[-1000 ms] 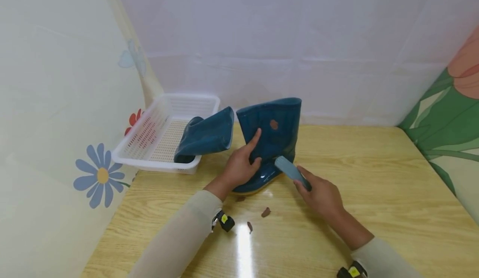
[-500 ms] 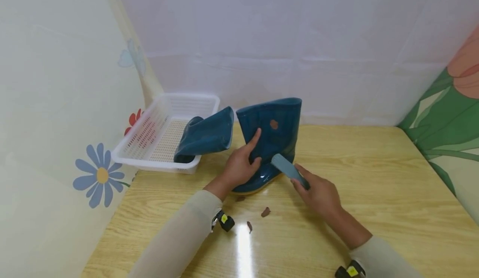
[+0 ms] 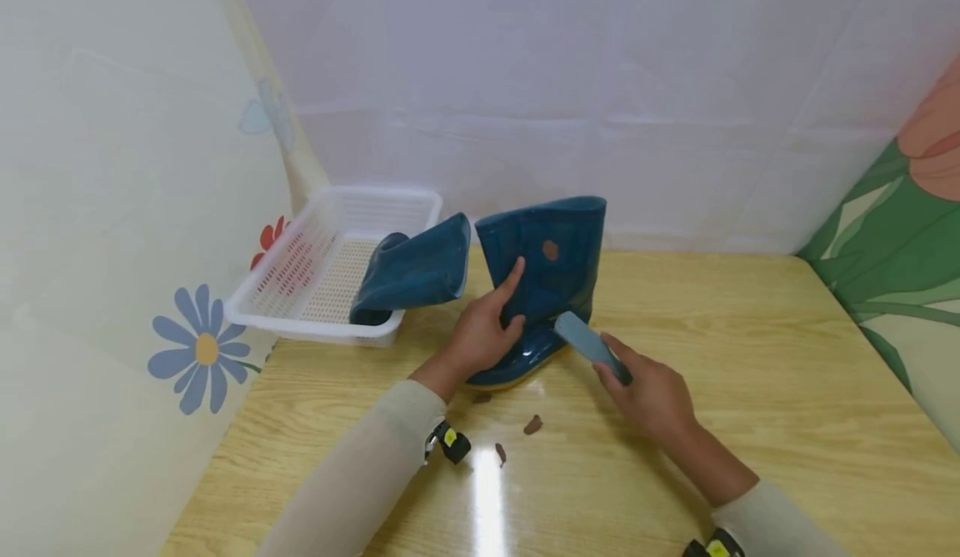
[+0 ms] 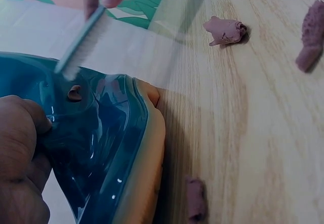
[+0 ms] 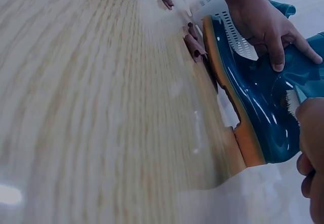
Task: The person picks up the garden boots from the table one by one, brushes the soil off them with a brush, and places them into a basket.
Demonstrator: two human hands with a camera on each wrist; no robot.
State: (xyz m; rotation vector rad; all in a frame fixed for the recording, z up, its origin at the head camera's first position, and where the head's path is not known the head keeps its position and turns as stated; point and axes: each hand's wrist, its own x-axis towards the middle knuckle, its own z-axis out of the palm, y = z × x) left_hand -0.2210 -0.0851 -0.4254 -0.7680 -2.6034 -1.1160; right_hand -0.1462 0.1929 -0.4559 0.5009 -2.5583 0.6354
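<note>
A dark teal rubber boot stands upright on the wooden table, a brown mud spot on its shaft. My left hand grips the boot at its ankle, index finger stretched up the shaft. My right hand holds a grey-blue brush with its head against the boot's foot. In the left wrist view the brush hovers over the glossy boot near the mud spot. In the right wrist view the bristles touch the boot beside my left hand.
A second teal boot lies on its side, half in a white perforated basket at the table's left rear. Small brown mud bits lie on the table in front of the boot. Floral curtains close off the left and right sides.
My right hand and the brush have shifted slightly to the right along the boot's foot. My left hand and the boot have not moved.
</note>
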